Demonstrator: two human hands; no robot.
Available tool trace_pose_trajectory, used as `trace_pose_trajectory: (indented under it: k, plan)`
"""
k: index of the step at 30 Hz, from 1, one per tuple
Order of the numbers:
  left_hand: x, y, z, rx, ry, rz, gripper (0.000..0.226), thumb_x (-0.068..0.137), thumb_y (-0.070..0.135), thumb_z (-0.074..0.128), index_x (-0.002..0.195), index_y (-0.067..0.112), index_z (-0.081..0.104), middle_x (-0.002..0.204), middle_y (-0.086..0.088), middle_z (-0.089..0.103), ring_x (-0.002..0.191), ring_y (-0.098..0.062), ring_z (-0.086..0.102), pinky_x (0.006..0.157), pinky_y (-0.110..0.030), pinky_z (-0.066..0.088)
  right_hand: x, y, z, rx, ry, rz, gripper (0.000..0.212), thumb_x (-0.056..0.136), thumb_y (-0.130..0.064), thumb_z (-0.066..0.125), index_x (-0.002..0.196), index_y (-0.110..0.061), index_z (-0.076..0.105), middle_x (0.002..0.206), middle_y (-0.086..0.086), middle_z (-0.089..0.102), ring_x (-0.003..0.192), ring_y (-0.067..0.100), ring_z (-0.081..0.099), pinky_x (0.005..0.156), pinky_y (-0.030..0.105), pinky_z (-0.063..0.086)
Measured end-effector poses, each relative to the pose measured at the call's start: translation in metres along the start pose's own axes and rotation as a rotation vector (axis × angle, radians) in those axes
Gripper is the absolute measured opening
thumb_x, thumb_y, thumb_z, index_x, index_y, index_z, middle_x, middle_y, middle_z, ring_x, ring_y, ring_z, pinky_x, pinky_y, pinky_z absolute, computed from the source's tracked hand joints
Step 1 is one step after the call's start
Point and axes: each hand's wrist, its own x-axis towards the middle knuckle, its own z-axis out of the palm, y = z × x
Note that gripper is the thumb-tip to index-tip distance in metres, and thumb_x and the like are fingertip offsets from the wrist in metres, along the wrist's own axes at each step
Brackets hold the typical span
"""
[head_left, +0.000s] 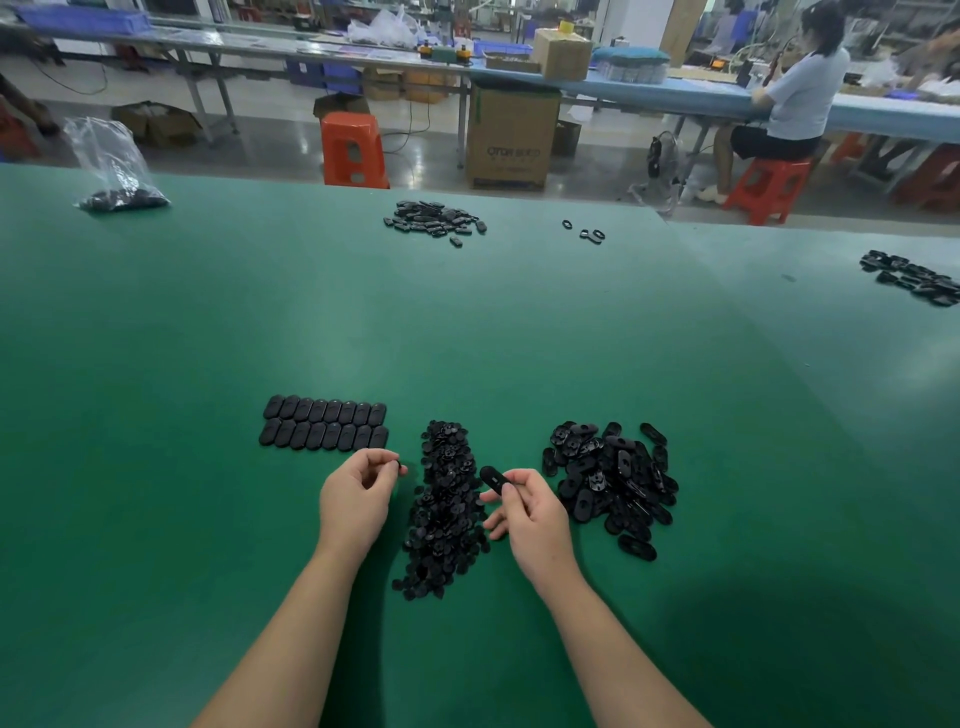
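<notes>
While hovering over the table (467, 338), pinches a disc (402, 470) in the curled fingertips of the left hand (356, 499) and grips an oval shell (493, 479) between thumb and fingers of the right hand (532, 519), both just beside the disc pile (447, 519) between them. Has a shell heap (613, 483) right of that pile and two rows of ovals (324, 428) just beyond the left hand.

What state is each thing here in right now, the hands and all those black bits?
Left hand, pinching small round piece.
Right hand, holding oval shell.
Oval covers, flat in two neat rows.
Round-piece heap, loose, between the hands.
Oval-shell heap, loose, jumbled.
</notes>
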Motion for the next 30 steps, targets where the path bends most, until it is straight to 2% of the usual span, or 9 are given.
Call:
trace_pose_trajectory:
  k: [4,7,12,15,17,19,23,27,30]
  plan:
    - [0.0,0.002,0.0,-0.066,-0.002,-0.039,0.015,0.092,0.014,0.068,0.087,0.027,0.074,0.082,0.01,0.075,0.064,-0.007,0.06,0.061,-0.021,0.048,-0.001,-0.001,0.0,-0.022,0.0,-0.004,0.014,0.106,-0.013,0.047,0.106,-0.021,0.058,0.094,-0.006,0.075,0.065,0.014,0.067,0.062,0.028,0.058]
    - [0.002,0.005,-0.004,-0.136,-0.012,-0.074,0.019,0.091,0.012,0.07,0.091,0.03,0.077,0.086,0.013,0.075,0.081,-0.003,0.069,0.07,-0.016,0.049,0.0,-0.002,0.001,-0.035,0.001,-0.006,0.014,0.106,-0.013,0.048,0.106,-0.021,0.059,0.094,-0.006,0.075,0.064,0.013,0.066,0.062,0.029,0.059]
    - [0.003,0.007,-0.007,-0.163,-0.054,-0.086,0.017,0.09,0.012,0.072,0.096,0.027,0.077,0.087,0.007,0.077,0.073,-0.002,0.066,0.071,-0.019,0.048,0.0,-0.003,0.0,-0.059,0.004,-0.015,0.014,0.106,-0.014,0.048,0.106,-0.022,0.059,0.093,-0.007,0.075,0.063,0.012,0.066,0.06,0.026,0.057]
    - [0.004,0.007,-0.008,-0.138,-0.07,-0.09,0.009,0.094,0.012,0.066,0.097,0.019,0.072,0.088,0.003,0.077,0.045,-0.011,0.044,0.049,-0.022,0.04,-0.001,-0.003,0.001,-0.061,0.002,-0.02,0.014,0.106,-0.014,0.048,0.106,-0.022,0.059,0.093,-0.009,0.075,0.063,0.011,0.066,0.059,0.026,0.057]
    - [0.005,0.009,-0.007,-0.139,-0.068,-0.083,0.006,0.096,0.012,0.064,0.095,0.015,0.069,0.089,0.002,0.078,0.041,-0.012,0.038,0.044,-0.021,0.037,-0.001,-0.002,0.001,-0.061,-0.001,-0.02,0.014,0.106,-0.014,0.048,0.107,-0.023,0.059,0.093,-0.009,0.076,0.063,0.011,0.066,0.06,0.027,0.057]
    - [0.003,0.014,-0.004,-0.095,-0.084,-0.053,0.005,0.095,0.014,0.065,0.092,0.016,0.069,0.085,0.005,0.077,0.041,-0.012,0.044,0.047,-0.024,0.042,0.0,-0.002,0.001,-0.058,-0.005,-0.014,0.015,0.106,-0.014,0.048,0.108,-0.022,0.06,0.095,-0.009,0.076,0.064,0.011,0.066,0.06,0.027,0.058]
    - [-0.01,0.027,0.015,0.049,-0.131,0.036,0.01,0.088,0.019,0.075,0.081,0.027,0.074,0.057,0.009,0.061,0.049,-0.007,0.047,0.049,-0.019,0.04,0.0,-0.002,0.001,-0.045,-0.006,-0.017,0.017,0.105,-0.012,0.049,0.108,-0.024,0.061,0.097,-0.011,0.076,0.065,0.011,0.067,0.061,0.027,0.058]
    - [-0.02,0.042,0.036,0.114,-0.192,0.117,0.015,0.086,0.014,0.075,0.079,0.027,0.074,0.074,0.014,0.073,0.069,-0.001,0.065,0.066,-0.012,0.047,0.0,-0.001,0.002,-0.031,-0.008,-0.021,0.017,0.104,-0.011,0.051,0.106,-0.023,0.062,0.095,-0.006,0.077,0.063,0.013,0.067,0.06,0.03,0.058]
    - [-0.027,0.048,0.049,0.234,-0.239,0.141,0.014,0.087,0.016,0.072,0.08,0.027,0.073,0.073,0.019,0.072,0.069,0.005,0.066,0.065,-0.009,0.045,0.001,0.0,0.002,-0.039,0.0,-0.022,0.016,0.103,-0.013,0.053,0.102,-0.026,0.062,0.083,0.002,0.076,0.06,0.017,0.066,0.061,0.034,0.058]
